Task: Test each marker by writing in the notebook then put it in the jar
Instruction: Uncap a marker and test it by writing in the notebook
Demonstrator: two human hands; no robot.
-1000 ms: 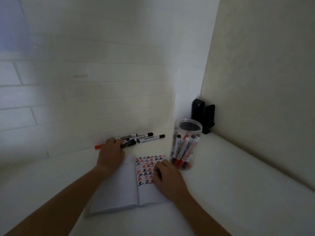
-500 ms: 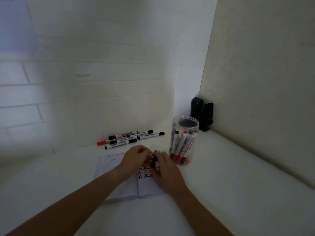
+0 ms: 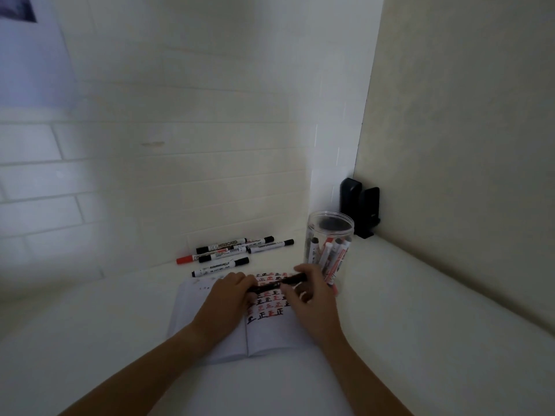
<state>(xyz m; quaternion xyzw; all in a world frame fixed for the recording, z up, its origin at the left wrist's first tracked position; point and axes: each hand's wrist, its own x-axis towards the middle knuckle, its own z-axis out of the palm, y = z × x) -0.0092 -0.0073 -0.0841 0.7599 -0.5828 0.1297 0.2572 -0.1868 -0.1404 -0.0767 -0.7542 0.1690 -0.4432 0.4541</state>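
Progress partial: jar (image 3: 329,250) at 2 o'clock of notebook (image 3: 270,331) holds several markers; six loose markers (image 3: 237,250) lie at 11 o'clock. Left hand (image 3: 223,304) and right hand (image 3: 309,298) each pinch one black marker (image 3: 277,284), apparently uncapping it.

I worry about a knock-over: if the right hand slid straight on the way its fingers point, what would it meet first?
Probably the clear jar of markers: the right hand, gripping the black marker, points up-screen beside it, though depth is unclear.

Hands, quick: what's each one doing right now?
Left hand: grips one end of the black marker.
Right hand: grips its other end.
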